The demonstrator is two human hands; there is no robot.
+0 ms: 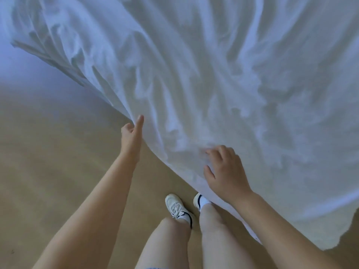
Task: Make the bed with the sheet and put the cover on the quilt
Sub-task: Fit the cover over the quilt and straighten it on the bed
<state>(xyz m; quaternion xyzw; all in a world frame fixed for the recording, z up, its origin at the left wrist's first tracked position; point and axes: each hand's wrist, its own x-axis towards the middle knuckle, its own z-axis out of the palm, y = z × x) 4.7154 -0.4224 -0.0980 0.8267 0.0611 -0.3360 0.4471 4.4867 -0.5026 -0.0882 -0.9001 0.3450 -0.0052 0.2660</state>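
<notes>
From my remote seat I look straight down the person's two bare forearms. The white sheet [213, 65] fills the top and right of the view, heavily creased. Its near edge runs on a slant from the upper left down to the lower right, and its far left corner is bunched in blurred folds.

The left hand [132, 133] reaches well forward on a nearly straight arm and meets that slanting edge about midway along. Its grip is clamped on the hem: one finger [140, 119] lies straight up along the cloth, the thumb sits on the near side, and the edge is pinched between them. The wrist is turned so that I see the thumb side of the hand.

The right hand [227, 169] is nearer the body, with the elbow bent and the back of the hand facing up, and it lies on top of the sheet just inside the edge. Its fingers are curled with the tips dug into the cloth and the thumb [208, 171] is spread to the left, so the grip is closed on a bunch of sheet. Blur keeps me from telling how much cloth it has caught.

Below the edge lies a tan floor [48, 152]. The person's bare knees and white shoes [175, 205] stand on it between the two arms, and the right foot is partly under the hanging hem.
</notes>
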